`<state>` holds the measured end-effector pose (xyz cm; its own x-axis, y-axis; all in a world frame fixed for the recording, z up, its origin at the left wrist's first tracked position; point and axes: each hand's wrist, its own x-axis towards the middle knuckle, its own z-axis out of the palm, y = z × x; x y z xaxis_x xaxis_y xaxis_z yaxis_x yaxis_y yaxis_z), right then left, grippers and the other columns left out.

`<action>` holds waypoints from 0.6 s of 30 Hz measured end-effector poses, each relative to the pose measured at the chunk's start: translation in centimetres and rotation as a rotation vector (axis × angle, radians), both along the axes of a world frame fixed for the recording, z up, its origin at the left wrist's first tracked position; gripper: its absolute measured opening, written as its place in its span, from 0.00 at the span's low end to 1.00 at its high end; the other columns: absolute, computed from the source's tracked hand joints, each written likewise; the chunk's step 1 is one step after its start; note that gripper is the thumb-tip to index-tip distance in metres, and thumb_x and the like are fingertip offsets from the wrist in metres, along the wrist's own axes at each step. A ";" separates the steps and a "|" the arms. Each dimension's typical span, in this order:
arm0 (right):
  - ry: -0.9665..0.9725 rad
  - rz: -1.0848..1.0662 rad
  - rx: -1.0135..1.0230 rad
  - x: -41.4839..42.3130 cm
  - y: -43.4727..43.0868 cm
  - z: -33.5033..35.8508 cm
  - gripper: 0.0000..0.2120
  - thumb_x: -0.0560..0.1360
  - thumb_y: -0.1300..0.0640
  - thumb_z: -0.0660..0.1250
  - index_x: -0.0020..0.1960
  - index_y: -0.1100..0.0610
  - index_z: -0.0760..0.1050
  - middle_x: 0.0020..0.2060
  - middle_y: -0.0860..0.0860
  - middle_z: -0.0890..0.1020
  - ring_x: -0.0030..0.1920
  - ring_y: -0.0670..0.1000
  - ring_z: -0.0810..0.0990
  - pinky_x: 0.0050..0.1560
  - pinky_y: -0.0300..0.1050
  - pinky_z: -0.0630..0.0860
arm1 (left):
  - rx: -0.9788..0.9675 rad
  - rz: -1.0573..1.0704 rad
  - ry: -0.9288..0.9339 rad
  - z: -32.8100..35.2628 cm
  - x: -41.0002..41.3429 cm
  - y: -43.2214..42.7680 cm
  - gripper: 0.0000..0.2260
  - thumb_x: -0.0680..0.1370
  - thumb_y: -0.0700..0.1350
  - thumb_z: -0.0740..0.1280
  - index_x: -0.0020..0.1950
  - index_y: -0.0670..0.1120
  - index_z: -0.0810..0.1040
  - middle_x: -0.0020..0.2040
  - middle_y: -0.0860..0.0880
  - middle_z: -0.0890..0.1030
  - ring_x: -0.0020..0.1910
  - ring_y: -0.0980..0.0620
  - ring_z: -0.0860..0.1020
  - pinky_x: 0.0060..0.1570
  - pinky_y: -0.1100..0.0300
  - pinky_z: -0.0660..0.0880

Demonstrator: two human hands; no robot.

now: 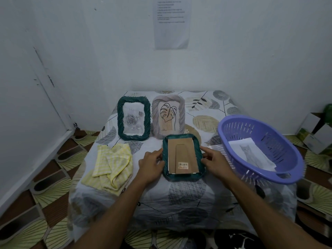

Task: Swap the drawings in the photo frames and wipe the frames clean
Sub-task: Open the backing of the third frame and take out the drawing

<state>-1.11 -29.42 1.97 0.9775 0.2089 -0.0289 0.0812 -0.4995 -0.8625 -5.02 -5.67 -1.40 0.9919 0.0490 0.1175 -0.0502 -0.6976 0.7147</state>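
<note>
Frame under work: a dark green face-down frame (181, 155) lies flat on the table (188, 200), midway across and toward the near edge. Its brown backing board is uppermost, with a barcode sticker at its near end. Long axis runs from near edge to far edge. Left hand (151, 165) grips the left long side, fingers curled onto the rim. Right hand (214, 163) pinches the right long side between thumb and fingers. Both hands are equally close, one on each side. Judged next step: freeing the backing board to reach the drawing.

Along the far edge stand an upright green frame (133, 121) with a rose drawing and, just beside it, a beige frame (168, 116) with a leaf drawing. Yellow cloth (111, 164) lies crumpled near the left edge. Purple basket (239, 130) at the right edge holds a cat drawing (251, 153).

Table carries a leaf-print cover and sits in a corner of white walls. Printed notice (171, 22) hangs on the far wall, text illegible.
</note>
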 end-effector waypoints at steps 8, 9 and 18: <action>-0.173 0.019 -0.269 -0.5 0.1 -0.5 0.19 0.73 0.70 0.61 0.60 0.57 0.80 0.41 0.52 0.81 0.42 0.50 0.78 0.44 0.41 0.72 | 0.337 0.064 0.020 -0.3 -0.4 -1.0 0.23 0.77 0.52 0.54 0.72 0.50 0.65 0.61 0.47 0.71 0.60 0.46 0.64 0.56 0.52 0.62; -0.180 0.013 -0.278 -0.3 0.1 -0.7 0.19 0.74 0.69 0.61 0.61 0.57 0.79 0.45 0.53 0.82 0.45 0.51 0.78 0.46 0.42 0.72 | 0.340 0.073 0.012 -0.3 -0.4 -1.1 0.23 0.78 0.52 0.54 0.72 0.50 0.66 0.63 0.48 0.70 0.61 0.47 0.63 0.56 0.52 0.61; -0.277 -0.036 -0.343 1.7 1.3 -2.5 0.16 0.76 0.64 0.59 0.61 0.57 0.79 0.57 0.57 0.79 0.57 0.56 0.75 0.58 0.50 0.73 | 0.218 0.048 -0.025 0.2 1.2 -3.0 0.14 0.80 0.48 0.60 0.64 0.51 0.77 0.68 0.49 0.69 0.68 0.48 0.61 0.62 0.49 0.61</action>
<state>0.58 -28.13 -0.54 0.9644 0.1991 0.1738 0.2639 -0.7600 -0.5939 -3.78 -8.68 -1.22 0.9857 0.0667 0.1547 -0.0289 -0.8377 0.5454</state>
